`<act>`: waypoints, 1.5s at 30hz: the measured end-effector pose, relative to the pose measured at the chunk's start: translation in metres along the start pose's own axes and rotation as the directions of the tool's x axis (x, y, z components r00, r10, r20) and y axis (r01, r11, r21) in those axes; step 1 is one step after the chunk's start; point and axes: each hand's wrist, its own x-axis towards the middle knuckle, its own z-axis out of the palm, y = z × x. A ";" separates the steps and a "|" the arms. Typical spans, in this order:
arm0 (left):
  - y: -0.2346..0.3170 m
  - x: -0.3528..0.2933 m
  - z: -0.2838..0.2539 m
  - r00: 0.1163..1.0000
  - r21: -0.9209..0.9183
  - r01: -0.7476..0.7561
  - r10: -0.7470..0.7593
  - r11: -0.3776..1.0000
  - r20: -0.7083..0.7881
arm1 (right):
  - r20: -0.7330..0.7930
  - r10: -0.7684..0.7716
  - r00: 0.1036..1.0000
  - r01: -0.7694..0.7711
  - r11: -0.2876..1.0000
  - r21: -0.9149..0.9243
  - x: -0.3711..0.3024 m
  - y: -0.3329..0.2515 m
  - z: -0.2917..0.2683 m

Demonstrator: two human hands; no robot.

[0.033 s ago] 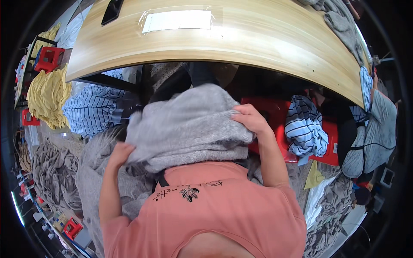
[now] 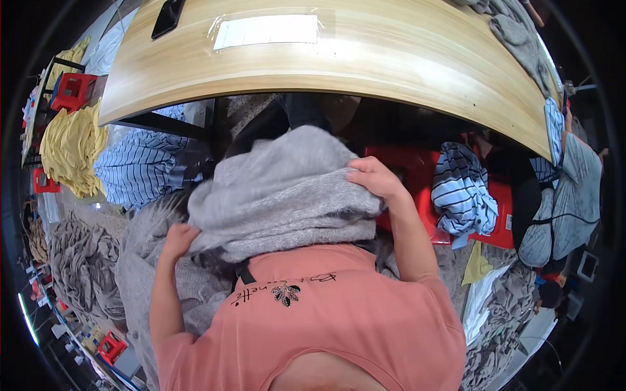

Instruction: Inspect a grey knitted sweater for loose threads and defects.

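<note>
A fuzzy grey knitted garment [image 2: 280, 195] lies bunched in layers across my lap, its far part blurred by motion. My left hand [image 2: 179, 240] is closed on its lower left edge. On the other side my right hand [image 2: 378, 178] pinches the upper right edge, thumb toward the middle of the cloth. The garment is stretched between the two hands. Its full shape is hidden in the folds.
A wooden table [image 2: 391, 65] stands ahead, bearing a phone [image 2: 167, 18]. At right, a striped blue shirt [image 2: 463, 189] lies on a red stool [image 2: 417, 169]. Grey knit piles [image 2: 85, 260], yellow clothes [image 2: 72, 150] and striped cloth [image 2: 137, 169] sit left. Another person [image 2: 577, 176] is at far right.
The garment's top and left part have shifted slightly to the left. My left hand has moved a little left and down, and my right hand slightly left; both keep their hold.
</note>
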 end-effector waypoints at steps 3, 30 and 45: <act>0.023 -0.015 -0.009 0.950 0.198 0.094 -0.028 0.976 -0.311 | 0.040 0.187 0.982 -0.184 0.981 -0.066 0.020 0.001 0.008; 0.233 0.078 0.082 0.932 -0.951 -0.207 0.340 0.227 -0.122 | -0.403 -0.720 0.566 0.202 0.594 -0.779 -0.043 0.009 0.061; 0.219 0.046 0.105 0.970 -0.982 -0.038 0.243 0.183 0.008 | -0.243 -0.769 0.591 0.258 0.465 -0.847 -0.014 -0.011 0.092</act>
